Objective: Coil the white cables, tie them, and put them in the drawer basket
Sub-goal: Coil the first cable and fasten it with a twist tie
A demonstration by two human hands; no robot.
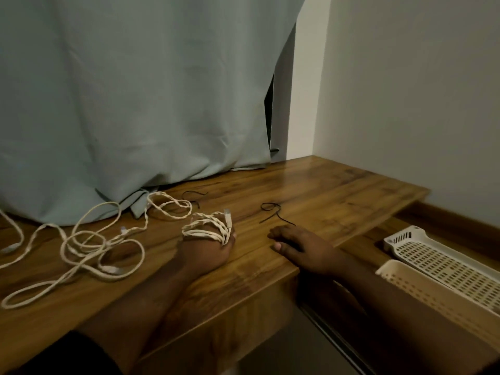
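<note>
From the head camera, we see our left hand (208,249) resting on the wooden desk (311,190) with a white braided cable (208,228) wound in several loops around its fingers, fingers curled enough to keep the turns from slipping; one plug end (228,216) stands up just beyond the fingertips. We judge the hand is serving as the former for the coil, which is why the loops sit across it rather than on the wood.

Our right hand (295,246) lies flat on the desk beside the left, fingers relaxed and holding nothing. Just beyond its fingertips lies a thin black tie (273,212), and a second tie (193,196) lies further off, beyond the left hand. We take it the right hand is placed to pick up the nearer tie and bind the coil.

To the left of the left hand, the loose cables (89,247) sprawl uncoiled towards the curtain (135,104). To the right of and below the right hand, the drawer baskets (433,263) sit in the open drawer, ready to receive the bundle; we see no cable in them yet.
</note>
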